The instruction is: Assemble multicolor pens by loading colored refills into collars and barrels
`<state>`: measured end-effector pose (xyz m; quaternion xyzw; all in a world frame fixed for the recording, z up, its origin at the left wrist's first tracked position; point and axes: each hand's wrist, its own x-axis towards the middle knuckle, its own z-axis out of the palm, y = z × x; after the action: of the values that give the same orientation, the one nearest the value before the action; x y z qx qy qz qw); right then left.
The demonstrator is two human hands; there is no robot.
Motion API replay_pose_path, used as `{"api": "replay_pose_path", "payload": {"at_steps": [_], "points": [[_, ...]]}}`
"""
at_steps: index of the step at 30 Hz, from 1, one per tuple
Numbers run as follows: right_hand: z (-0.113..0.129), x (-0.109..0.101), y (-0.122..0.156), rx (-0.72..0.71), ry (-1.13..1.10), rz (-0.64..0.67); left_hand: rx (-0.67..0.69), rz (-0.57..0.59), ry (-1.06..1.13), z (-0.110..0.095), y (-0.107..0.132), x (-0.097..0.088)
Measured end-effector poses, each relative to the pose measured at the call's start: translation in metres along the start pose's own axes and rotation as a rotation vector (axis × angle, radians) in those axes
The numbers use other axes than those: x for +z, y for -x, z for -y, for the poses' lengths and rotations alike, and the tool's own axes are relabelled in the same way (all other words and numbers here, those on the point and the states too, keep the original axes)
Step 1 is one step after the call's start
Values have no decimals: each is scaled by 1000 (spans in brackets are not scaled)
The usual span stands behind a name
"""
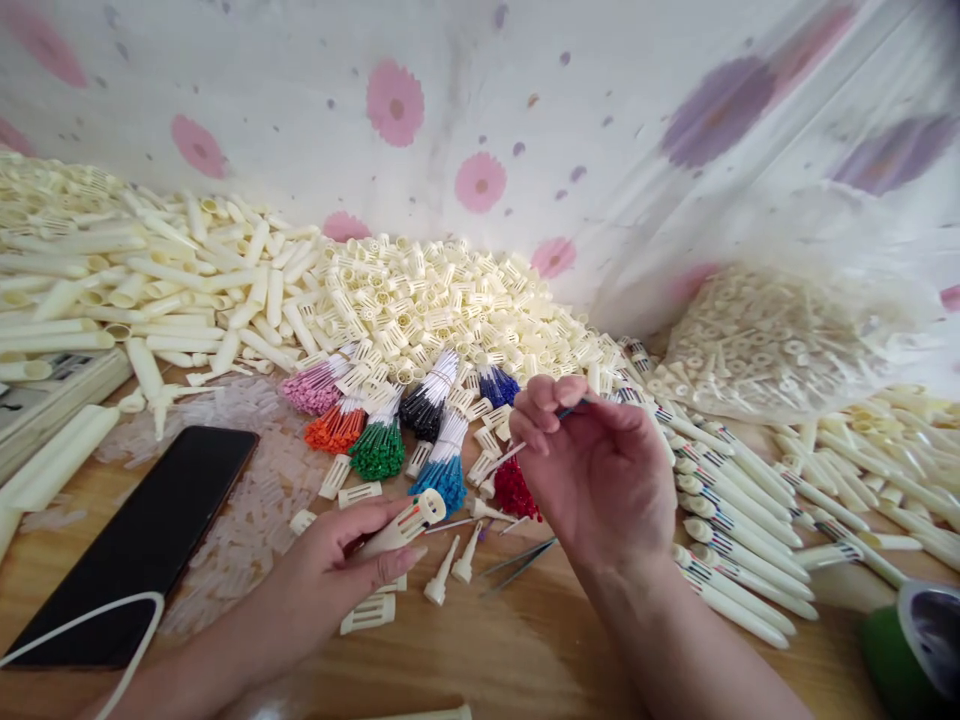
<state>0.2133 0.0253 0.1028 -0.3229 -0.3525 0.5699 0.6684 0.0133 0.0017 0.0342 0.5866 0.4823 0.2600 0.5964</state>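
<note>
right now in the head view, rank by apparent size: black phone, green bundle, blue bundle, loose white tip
1. black phone
2. green bundle and blue bundle: look alike, not ranked
3. loose white tip

- A white cloth point(300, 60) hangs across the whole back of the scene like a wall, right behind the table.
- It is printed with pink flowers point(395, 102) and small grey-purple dots.
- Toward the right, larger purple flowers point(716, 110) look blurred, and the cloth falls in slanting folds down to the table.
- The table point(487, 650) is light brown wood with a visible grain.
- The light is bright, soft and even, with only faint shadows.
</note>
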Motion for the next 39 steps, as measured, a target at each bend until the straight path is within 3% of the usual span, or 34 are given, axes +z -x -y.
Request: {"api": "replay_pose_path", "payload": {"at_steps": [10,28,36,39], "points": [[-12,11,11,76,-112,91,9,25,63,2,-1,4],[-18,12,12,195,-224,113,34,70,55,1,-2,3],[-38,14,22,249,-203,146,60,67,47,1,-2,3],[-42,10,24,194,-69,229,95,40,66,-4,-2,2]]}}
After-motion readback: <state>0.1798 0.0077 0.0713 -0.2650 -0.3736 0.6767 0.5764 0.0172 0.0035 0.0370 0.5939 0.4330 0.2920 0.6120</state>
